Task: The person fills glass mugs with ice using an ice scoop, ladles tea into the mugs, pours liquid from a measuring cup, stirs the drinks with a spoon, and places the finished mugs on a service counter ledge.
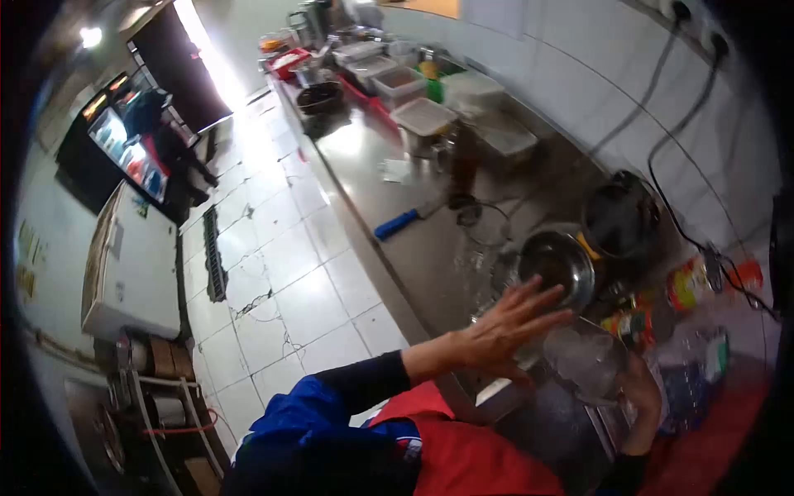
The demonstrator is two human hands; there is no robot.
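Note:
My left hand (pixel 517 326) is open, its fingers spread over the near edge of a shiny metal bowl (pixel 589 279); I cannot tell if they touch it. Just below that hand is a clear, cloudy plastic container (pixel 583 357), blurred. On its right side my right hand (pixel 642 392) grips it, with the fingers partly hidden. Clear glassware (pixel 488 227) stands left of the bowl, and a tool with a blue handle (pixel 397 224) lies farther left on the metal counter (pixel 364 178).
A dark pot (pixel 620 217) sits by the wall under hanging cables. Jars with red and yellow labels (pixel 691 283) are at the right. Lidded plastic tubs (pixel 423 117) line the far counter. Across the tiled floor (pixel 281 248), a person (pixel 157 132) stands beside a lit fridge (pixel 112 136).

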